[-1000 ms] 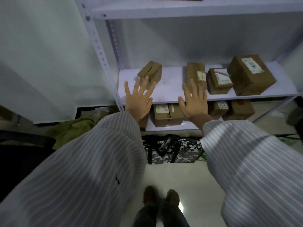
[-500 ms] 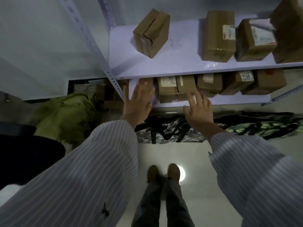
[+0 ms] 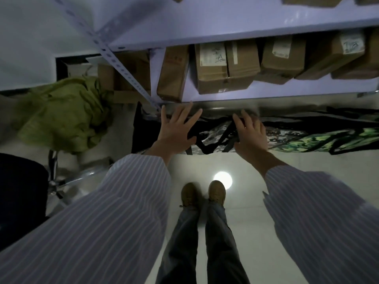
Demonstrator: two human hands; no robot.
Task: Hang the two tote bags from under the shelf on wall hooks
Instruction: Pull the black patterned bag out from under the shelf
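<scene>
Both hands have dropped since a moment ago, from level with the lower shelf down to the bags on the floor; the view has tipped further down with them.

Left hand [image 3: 176, 131]: fingers spread wide and flat, holding nothing, tips at the front edge of the lowest shelf [image 3: 287, 89], palm over the dark end of the grey patterned tote bag [image 3: 213, 138].

Right hand [image 3: 251, 133]: fingers loosely parted, tips resting on the black straps [image 3: 227, 138] of the same bag; whether they have closed on a strap, cannot tell.

That bag lies flat on the floor, half tucked beneath the shelf's front edge. Green patterned tote bag [image 3: 320, 140] lies just beside it, toward the right. Cardboard boxes [image 3: 223, 68] line the lowest shelf. Crumpled green cloth [image 3: 61, 111] sits left of the shelf upright. Person's shoes [image 3: 203, 193] stand on pale floor, near the bags.
</scene>
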